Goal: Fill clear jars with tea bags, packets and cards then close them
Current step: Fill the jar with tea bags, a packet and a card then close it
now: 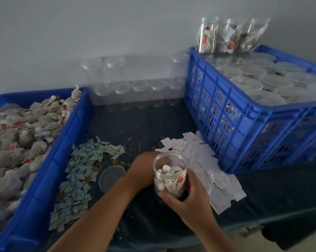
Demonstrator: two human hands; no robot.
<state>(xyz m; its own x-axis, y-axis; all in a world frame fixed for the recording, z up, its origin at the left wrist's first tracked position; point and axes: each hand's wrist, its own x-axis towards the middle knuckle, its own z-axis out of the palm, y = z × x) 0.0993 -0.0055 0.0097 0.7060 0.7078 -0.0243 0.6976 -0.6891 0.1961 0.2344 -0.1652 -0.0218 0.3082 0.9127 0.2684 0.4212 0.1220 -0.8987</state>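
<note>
No text, brand or number can be read anywhere. The white cards (201, 153), spread at about two o'clock from the jar (170, 171), carry rows of small reddish print that is too blurred to make out. The green packets (80, 166), at nine o'clock from the jar, show only a faint pattern. The red tags (18, 123) on the tea bags (11, 140), at ten o'clock, show no legible marking.
</note>
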